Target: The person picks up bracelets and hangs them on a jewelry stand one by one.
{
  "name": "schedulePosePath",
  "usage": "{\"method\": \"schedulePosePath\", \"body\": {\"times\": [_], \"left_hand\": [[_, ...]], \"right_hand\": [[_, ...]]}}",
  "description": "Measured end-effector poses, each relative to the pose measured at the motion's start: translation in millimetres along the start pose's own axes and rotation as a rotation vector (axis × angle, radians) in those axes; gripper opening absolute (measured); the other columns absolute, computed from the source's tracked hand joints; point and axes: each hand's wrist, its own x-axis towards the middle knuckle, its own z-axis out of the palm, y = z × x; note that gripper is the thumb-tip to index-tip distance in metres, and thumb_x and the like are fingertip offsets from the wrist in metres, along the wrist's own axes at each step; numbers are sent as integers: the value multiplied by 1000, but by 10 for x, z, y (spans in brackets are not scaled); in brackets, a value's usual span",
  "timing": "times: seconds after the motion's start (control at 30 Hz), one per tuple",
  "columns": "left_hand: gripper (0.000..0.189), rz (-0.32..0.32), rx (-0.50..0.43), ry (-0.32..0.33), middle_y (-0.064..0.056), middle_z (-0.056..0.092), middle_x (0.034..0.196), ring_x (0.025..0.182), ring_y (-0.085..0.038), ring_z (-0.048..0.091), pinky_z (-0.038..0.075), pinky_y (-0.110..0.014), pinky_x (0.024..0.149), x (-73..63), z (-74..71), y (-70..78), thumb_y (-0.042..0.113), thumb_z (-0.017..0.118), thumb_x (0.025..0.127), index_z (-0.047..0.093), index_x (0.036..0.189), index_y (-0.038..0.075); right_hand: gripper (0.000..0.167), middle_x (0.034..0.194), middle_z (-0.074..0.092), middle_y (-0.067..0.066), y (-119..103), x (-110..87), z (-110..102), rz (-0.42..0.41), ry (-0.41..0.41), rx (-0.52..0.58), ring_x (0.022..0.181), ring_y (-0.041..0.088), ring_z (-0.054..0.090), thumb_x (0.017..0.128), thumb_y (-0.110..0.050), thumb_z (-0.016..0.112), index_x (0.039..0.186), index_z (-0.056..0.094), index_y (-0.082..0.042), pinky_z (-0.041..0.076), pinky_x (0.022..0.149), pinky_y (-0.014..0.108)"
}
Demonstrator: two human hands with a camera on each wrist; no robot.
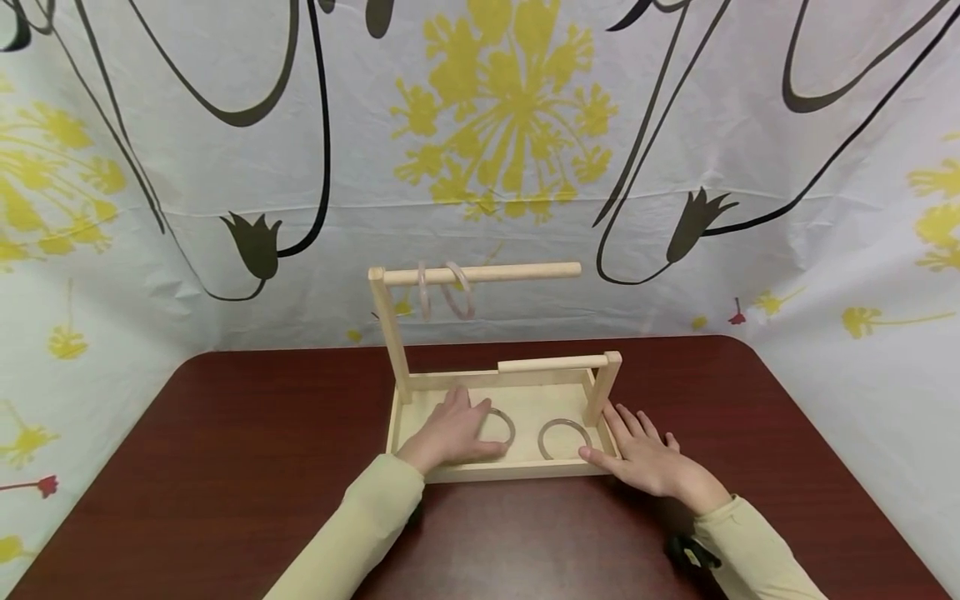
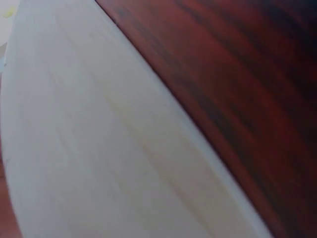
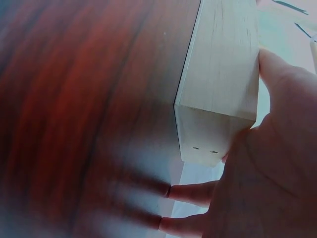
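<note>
A pale wooden tray stand (image 1: pixel 517 472) sits on the table. My left hand (image 1: pixel 450 429) reaches over its front wall, fingers spread and pointing down inside. Beside that hand's index finger and thumb lies a translucent ring (image 1: pixel 513 429), partly hidden; whether they touch it is unclear. A second ring (image 1: pixel 542 437) rests in the tray's right half. My right hand (image 1: pixel 648 458) is at the right front corner, its thumb on the front rim and its straight fingers along the outer side. The right wrist view shows fingertips (image 3: pixel 171 224) on the table by the tray's end wall (image 3: pixel 210 134).
From a tall left post, a long rod (image 1: pixel 525 272) extends right with two pinkish rings (image 1: pixel 424 292) hanging near the post. A lower rod (image 1: pixel 551 364) points left from a short post (image 1: pixel 602 387). Behind the dark red table (image 1: pixel 247 450) hangs a patterned cloth (image 1: pixel 360 167).
</note>
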Motion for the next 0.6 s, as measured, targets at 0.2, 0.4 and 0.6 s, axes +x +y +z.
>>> {"method": "schedulePosePath", "body": {"times": [0.2, 0.4, 0.6], "left_hand": [[77, -5, 10, -12, -22, 47, 108, 97, -31, 48, 46, -45, 79, -71, 4, -17, 54, 68, 83, 53, 136, 1], [56, 20, -56, 67, -10, 43, 90, 82, -23, 45, 46, -38, 66, -151, -9, -55, 49, 72, 80, 64, 113, 4], [50, 25, -91, 111, -4, 40, 84, 75, -18, 41, 43, -32, 62, -212, -17, -104, 49, 75, 78, 66, 102, 6]], "right_hand": [[95, 154, 15, 30, 1, -3, 3, 2, 1, 8, 137, 55, 8, 92, -66, 44, 154, 13, -1, 8, 94, 78], [95, 154, 15, 29, -4, -8, 8, 1, 11, 13, 137, 55, 8, 92, -66, 44, 154, 14, -1, 8, 93, 78], [95, 154, 14, 29, -10, -11, 5, -2, 6, 27, 137, 55, 7, 92, -65, 45, 154, 12, -2, 7, 93, 78]]}}
